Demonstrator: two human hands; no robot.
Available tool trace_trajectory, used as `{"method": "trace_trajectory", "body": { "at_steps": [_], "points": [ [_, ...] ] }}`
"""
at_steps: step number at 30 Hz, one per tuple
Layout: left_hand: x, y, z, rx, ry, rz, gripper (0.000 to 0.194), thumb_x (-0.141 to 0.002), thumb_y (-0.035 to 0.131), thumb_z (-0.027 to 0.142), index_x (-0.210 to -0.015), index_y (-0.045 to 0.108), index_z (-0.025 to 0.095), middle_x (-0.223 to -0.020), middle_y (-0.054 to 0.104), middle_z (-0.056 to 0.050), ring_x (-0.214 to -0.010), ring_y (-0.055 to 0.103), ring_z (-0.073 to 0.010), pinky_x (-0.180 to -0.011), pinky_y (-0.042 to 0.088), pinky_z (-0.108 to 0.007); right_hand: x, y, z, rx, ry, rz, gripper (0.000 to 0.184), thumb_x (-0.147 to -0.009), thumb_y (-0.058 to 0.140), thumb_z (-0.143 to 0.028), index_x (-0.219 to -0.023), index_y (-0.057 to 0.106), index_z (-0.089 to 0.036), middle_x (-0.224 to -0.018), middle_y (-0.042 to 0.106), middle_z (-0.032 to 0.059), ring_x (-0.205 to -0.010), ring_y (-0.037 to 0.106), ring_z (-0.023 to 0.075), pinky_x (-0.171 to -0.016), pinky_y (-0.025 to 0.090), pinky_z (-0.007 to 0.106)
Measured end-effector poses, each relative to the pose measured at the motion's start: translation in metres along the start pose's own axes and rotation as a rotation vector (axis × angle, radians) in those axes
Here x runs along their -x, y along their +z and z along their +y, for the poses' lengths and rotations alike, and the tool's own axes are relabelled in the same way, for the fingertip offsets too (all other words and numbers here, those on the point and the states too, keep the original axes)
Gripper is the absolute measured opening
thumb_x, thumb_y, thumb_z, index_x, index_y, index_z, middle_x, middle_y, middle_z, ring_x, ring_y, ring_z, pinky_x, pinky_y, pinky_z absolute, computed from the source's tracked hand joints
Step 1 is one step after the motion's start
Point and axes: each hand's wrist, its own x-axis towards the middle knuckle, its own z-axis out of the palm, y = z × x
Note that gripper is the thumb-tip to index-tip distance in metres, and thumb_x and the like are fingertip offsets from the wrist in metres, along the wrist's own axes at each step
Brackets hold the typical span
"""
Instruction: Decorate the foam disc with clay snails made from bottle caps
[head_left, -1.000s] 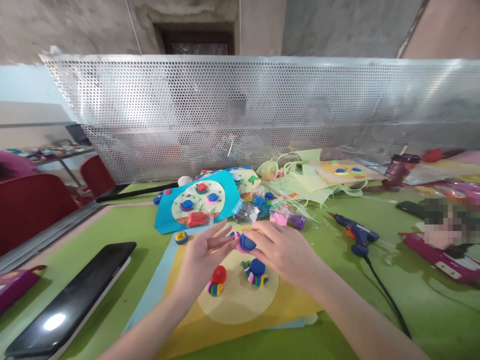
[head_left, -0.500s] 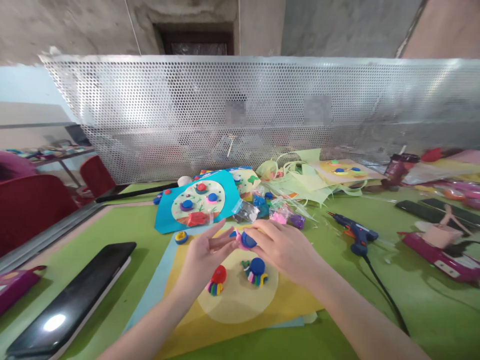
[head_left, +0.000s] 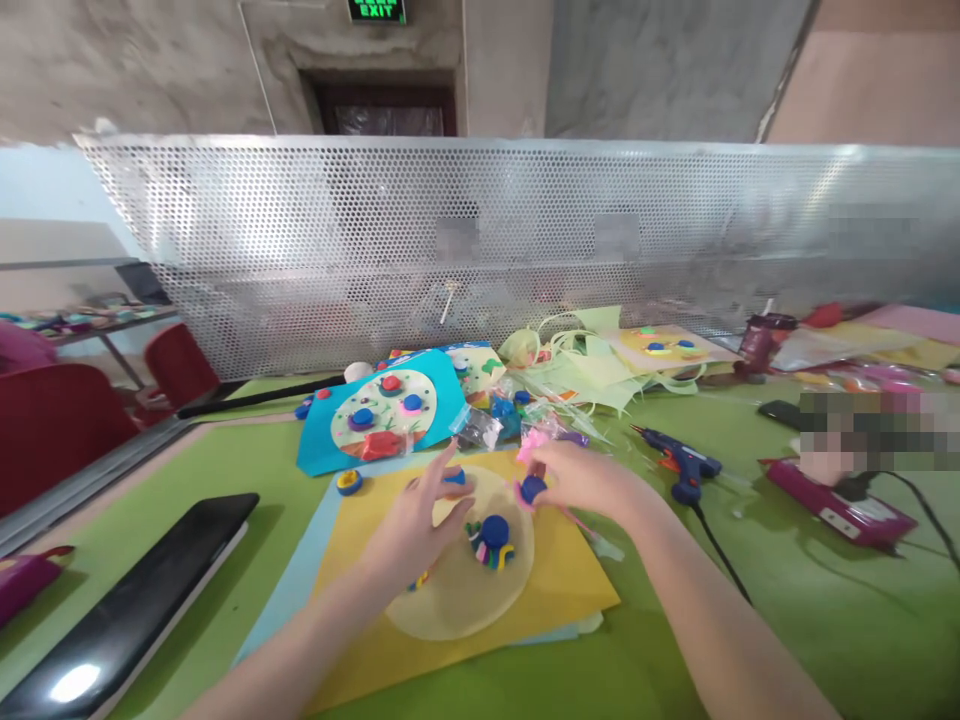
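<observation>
My right hand pinches a blue round cap with pink clay along its edge, over the right side of the yellow sheet. To the left, my left hand has its thumb and fingers spread apart. A small blue piece shows by its fingertips; I cannot tell whether it is held or lies behind them. On the sheet's pale circle sits a blue cap figure with strips of coloured clay. My left hand mostly hides a second figure, leaving only some coloured strips.
A glue gun with its cord lies at right, near a magenta power strip. A blue card with cap figures, clay packets and pale paper scraps lie behind. At left is a black phone-like slab.
My hands have moved apart. The cap with pink clay has gone right with my right hand, and my left hand now covers the red figure. The view has shifted slightly.
</observation>
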Motion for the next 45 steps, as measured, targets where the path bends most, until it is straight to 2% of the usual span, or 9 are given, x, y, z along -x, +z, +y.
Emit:
{"method": "trace_trajectory", "body": {
  "at_steps": [3,7,12,16,24,29,33,39,45],
  "points": [
    [-0.002,0.000,-0.001,-0.032,0.000,0.011,0.052,-0.086,0.047,0.034,-0.135,0.033,0.028,-0.097,0.073,-0.001,-0.108,0.060,-0.0234,-0.090,0.046,-0.041,-0.003,0.005,0.005,-0.062,-0.050,-0.132,0.031,-0.059,0.074,-0.021,-0.088,0.067,-0.019,-0.086,0.068,0.0029,-0.073,0.063,0.0176,-0.055,0.043,0.022],
    [-0.003,-0.002,-0.004,-0.059,0.009,0.030,0.042,-0.086,0.046,0.034,-0.128,0.042,0.027,-0.097,0.073,-0.001,-0.110,0.059,-0.0227,-0.090,0.046,-0.039,-0.004,0.004,0.008,-0.116,-0.109,-0.200,0.041,-0.057,0.076,-0.024,-0.097,0.067,-0.022,-0.090,0.068,0.0017,-0.075,0.063,0.0168,-0.058,0.045,0.022],
    [-0.002,-0.005,-0.001,-0.078,0.024,0.024,0.024,-0.085,0.046,0.031,-0.106,0.058,0.025,-0.098,0.072,-0.002,-0.111,0.058,-0.0229,-0.091,0.047,-0.037,-0.015,0.010,0.006,-0.112,-0.069,-0.037,0.030,-0.081,0.058,-0.028,-0.109,0.062,-0.019,-0.106,0.066,0.0075,-0.092,0.062,0.0192,-0.075,0.046,0.027],
    [-0.002,-0.006,0.004,-0.083,0.024,0.014,0.020,-0.085,0.047,0.032,-0.090,0.064,0.023,-0.103,0.070,-0.004,-0.111,0.057,-0.0239,-0.092,0.046,-0.037,-0.027,0.026,0.000,-0.039,-0.052,0.035,0.031,-0.080,0.063,-0.028,-0.109,0.063,-0.018,-0.107,0.065,0.0090,-0.095,0.061,0.0221,-0.080,0.046,0.032],
    [-0.001,-0.007,0.006,-0.065,0.003,0.007,0.020,-0.084,0.047,0.029,-0.096,0.063,0.024,-0.106,0.069,-0.003,-0.111,0.057,-0.0227,-0.092,0.046,-0.037,-0.033,0.039,-0.006,0.069,-0.078,-0.026,0.021,-0.089,0.054,-0.032,-0.100,0.060,-0.015,-0.102,0.062,0.0054,-0.089,0.060,0.0171,-0.079,0.050,0.038],
    [-0.001,-0.006,0.005,-0.009,0.010,-0.005,0.025,-0.084,0.047,0.029,-0.105,0.059,0.024,-0.104,0.070,-0.002,-0.108,0.058,-0.0234,-0.094,0.044,-0.040,-0.031,0.036,-0.009,0.042,-0.063,0.035,0.018,-0.089,0.054,-0.029,-0.096,0.060,-0.014,-0.099,0.062,0.0047,-0.087,0.060,0.0165,-0.078,0.050,0.037],
    [0.000,-0.005,0.005,0.070,0.007,-0.013,0.031,-0.084,0.048,0.031,-0.113,0.054,0.025,-0.102,0.070,-0.003,-0.105,0.060,-0.0232,-0.093,0.045,-0.040,-0.025,0.032,-0.018,-0.072,-0.091,0.112,0.005,-0.084,0.056,-0.016,-0.082,0.061,-0.015,-0.091,0.064,0.0048,-0.080,0.060,0.0155,-0.071,0.046,0.030],
    [0.002,-0.005,0.009,0.255,0.002,-0.016,0.044,-0.084,0.044,0.033,-0.127,0.038,0.024,-0.109,0.069,-0.003,-0.104,0.063,-0.0171,-0.091,0.050,-0.034,-0.011,0.028,-0.041,-0.336,-0.178,0.198,0.022,-0.083,0.056,-0.020,-0.103,0.050,-0.023,-0.087,0.065,-0.0030,-0.065,0.056,0.0095,-0.059,0.042,0.020],
    [0.005,-0.007,0.012,0.448,-0.100,-0.037,0.053,-0.082,0.048,0.036,-0.131,0.032,0.021,-0.111,0.069,-0.006,-0.104,0.064,-0.0196,-0.092,0.050,-0.038,-0.007,0.029,-0.046,-0.413,-0.188,0.211,0.024,-0.081,0.058,-0.020,-0.103,0.050,-0.024,-0.082,0.064,-0.0035,-0.062,0.054,0.0102,-0.056,0.041,0.021]
  ]
}}
